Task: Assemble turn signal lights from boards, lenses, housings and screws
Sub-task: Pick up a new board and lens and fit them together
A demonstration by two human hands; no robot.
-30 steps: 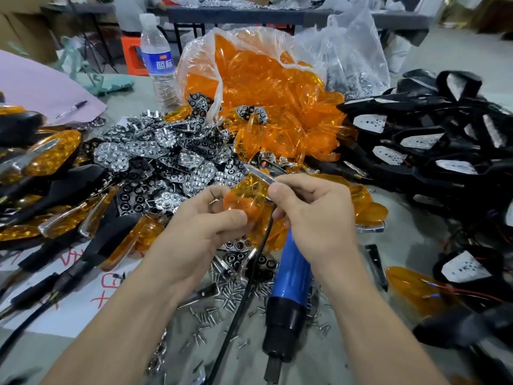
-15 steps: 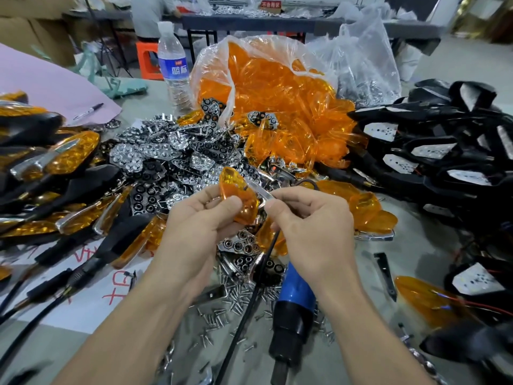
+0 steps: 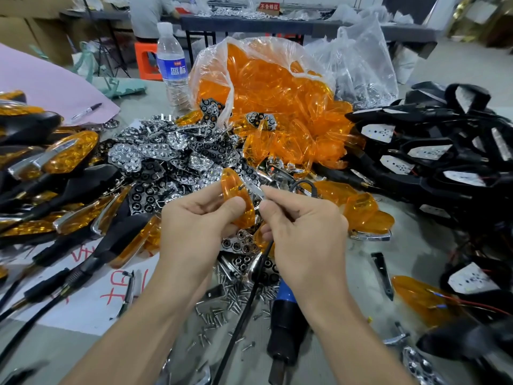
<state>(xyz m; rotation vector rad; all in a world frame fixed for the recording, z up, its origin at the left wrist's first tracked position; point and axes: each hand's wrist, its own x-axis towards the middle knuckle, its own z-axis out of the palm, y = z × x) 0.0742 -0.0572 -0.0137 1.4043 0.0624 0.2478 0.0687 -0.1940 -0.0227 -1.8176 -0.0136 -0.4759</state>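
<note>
Orange lens [image 3: 239,201], chrome trim [image 3: 254,190], blk housings [image 3: 433,162], blue/blk screwdriver [image 3: 286,309], honeycomb-pattern reflectors [image 3: 155,157]

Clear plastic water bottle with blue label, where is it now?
Head view, upper left of centre: the water bottle stands upright just left of the clear bag of orange lenses.

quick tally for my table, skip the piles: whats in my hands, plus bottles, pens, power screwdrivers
orange lens, held in left hand: 1
chrome strip, pinched in right hand: 1
water bottle: 1
pen: 1
blue power screwdriver: 1
total: 5
</note>
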